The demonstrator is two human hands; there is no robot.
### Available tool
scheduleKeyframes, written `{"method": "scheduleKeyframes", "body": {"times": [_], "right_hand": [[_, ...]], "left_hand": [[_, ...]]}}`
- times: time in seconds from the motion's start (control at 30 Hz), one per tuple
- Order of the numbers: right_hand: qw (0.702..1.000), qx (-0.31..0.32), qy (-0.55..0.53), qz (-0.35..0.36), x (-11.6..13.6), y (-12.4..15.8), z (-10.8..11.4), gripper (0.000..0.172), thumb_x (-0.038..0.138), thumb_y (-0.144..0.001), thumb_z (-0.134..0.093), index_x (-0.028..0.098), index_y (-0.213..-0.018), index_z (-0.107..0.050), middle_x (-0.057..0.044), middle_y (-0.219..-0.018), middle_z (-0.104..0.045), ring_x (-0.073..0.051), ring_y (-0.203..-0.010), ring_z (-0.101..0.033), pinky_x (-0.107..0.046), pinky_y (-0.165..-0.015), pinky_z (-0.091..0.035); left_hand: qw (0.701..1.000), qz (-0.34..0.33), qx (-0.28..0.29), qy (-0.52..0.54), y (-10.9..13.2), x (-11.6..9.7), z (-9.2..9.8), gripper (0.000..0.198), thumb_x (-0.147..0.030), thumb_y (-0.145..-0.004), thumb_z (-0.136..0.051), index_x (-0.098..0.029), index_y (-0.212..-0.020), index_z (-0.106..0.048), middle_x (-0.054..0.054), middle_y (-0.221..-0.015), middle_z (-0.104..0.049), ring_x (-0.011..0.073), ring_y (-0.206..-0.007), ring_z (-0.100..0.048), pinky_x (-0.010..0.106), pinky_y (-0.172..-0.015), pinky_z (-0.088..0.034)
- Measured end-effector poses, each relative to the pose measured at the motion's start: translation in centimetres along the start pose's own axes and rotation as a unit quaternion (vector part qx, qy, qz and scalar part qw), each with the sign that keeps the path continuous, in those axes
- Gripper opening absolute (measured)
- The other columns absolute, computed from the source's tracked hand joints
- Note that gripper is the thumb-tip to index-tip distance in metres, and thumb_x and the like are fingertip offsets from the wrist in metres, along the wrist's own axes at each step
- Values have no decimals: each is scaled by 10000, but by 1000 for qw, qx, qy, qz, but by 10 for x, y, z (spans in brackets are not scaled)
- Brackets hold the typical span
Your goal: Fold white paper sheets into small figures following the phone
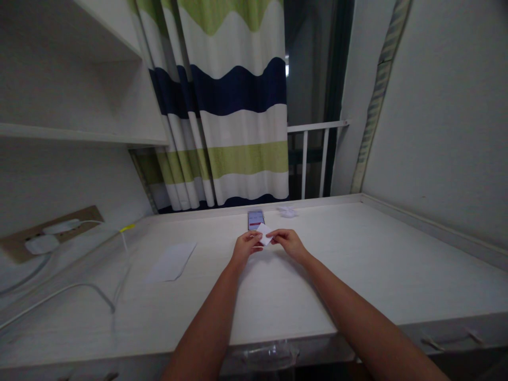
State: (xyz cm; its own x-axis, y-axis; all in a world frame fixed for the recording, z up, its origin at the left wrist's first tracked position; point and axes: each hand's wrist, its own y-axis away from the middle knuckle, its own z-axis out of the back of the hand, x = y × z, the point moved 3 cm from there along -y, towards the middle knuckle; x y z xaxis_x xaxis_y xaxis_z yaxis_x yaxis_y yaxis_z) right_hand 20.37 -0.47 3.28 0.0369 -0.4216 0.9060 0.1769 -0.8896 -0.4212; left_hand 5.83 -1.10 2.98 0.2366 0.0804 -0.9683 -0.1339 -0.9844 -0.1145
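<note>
A small folded white paper (264,233) is held between both hands, a little above the white desk (357,254). My left hand (245,249) is closed on its left side, thumb on top. My right hand (290,243) pinches its right corner between thumb and fingers. Just behind the paper lies a phone (255,217) with its screen lit; the paper and my left hand cover its lower end. A crumpled white piece (287,211) rests to the right of the phone, near the back edge.
Flat white sheets (173,262) lie on the left of the desk. White cables (85,284) run from plugs in a wall socket board (93,214) at the far left. A striped curtain (246,127) hangs behind the desk, and a shelf (83,133) juts out at the upper left.
</note>
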Motion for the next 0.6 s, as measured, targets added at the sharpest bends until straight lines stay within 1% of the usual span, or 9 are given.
{"method": "scheduleKeyframes", "body": {"times": [0.13, 0.23, 0.3, 0.37, 0.43, 0.5, 0.6], "right_hand": [[1000, 10, -10, -2, 3, 2, -2, 171, 237, -608, -535, 158, -714, -644, -20, -674, -634, -113, -593, -567, -261, -594, -461], [999, -12, -46, -12, 6, 3, -2, 245, 261, -619, -544, 182, -845, -594, 6, -632, -615, -118, -594, -577, -247, -563, -458], [997, -34, -61, -32, 6, 3, -1, 301, 292, -622, -564, 191, -906, -559, 18, -592, -604, -119, -575, -579, -247, -554, -458], [995, -46, -63, -64, 2, 2, 0, 306, 327, -596, -606, 172, -857, -570, 12, -569, -603, -117, -542, -572, -247, -544, -458], [993, -43, -62, -85, -1, 1, 0, 289, 344, -551, -650, 150, -758, -595, -4, -578, -612, -113, -532, -565, -246, -550, -456], [993, -35, -67, -87, -3, 0, 0, 274, 348, -526, -671, 142, -696, -610, -15, -608, -626, -112, -548, -565, -247, -573, -456], [994, -36, -67, -77, -4, 0, 1, 259, 339, -518, -677, 143, -678, -621, -13, -603, -627, -112, -550, -560, -248, -578, -448]], "left_hand": [[1000, -17, -14, -22, 0, -1, 1, 339, -299, -506, -697, -153, -750, -512, -3, -584, -596, 107, -537, -571, 217, -524, -452], [999, -34, -28, -22, -1, -1, 2, 410, -309, -508, -694, -187, -804, -437, -15, -601, -611, 112, -530, -577, 224, -521, -452], [998, -38, -31, -25, -2, 0, 3, 441, -311, -512, -692, -198, -829, -407, -14, -625, -624, 113, -531, -579, 226, -521, -453], [998, -36, -28, -34, -3, 2, 3, 447, -309, -513, -691, -195, -836, -404, -9, -628, -630, 115, -532, -581, 225, -517, -452], [998, -35, -20, -44, -4, 3, 3, 430, -306, -515, -690, -185, -830, -424, 1, -622, -630, 120, -537, -583, 226, -512, -453], [998, -33, -19, -50, -5, 4, 2, 404, -301, -514, -692, -170, -817, -460, 13, -624, -631, 123, -540, -584, 231, -514, -458], [999, -20, -16, -48, -4, 5, 2, 374, -297, -505, -702, -139, -795, -525, 35, -639, -632, 129, -548, -587, 237, -520, -465]]}}
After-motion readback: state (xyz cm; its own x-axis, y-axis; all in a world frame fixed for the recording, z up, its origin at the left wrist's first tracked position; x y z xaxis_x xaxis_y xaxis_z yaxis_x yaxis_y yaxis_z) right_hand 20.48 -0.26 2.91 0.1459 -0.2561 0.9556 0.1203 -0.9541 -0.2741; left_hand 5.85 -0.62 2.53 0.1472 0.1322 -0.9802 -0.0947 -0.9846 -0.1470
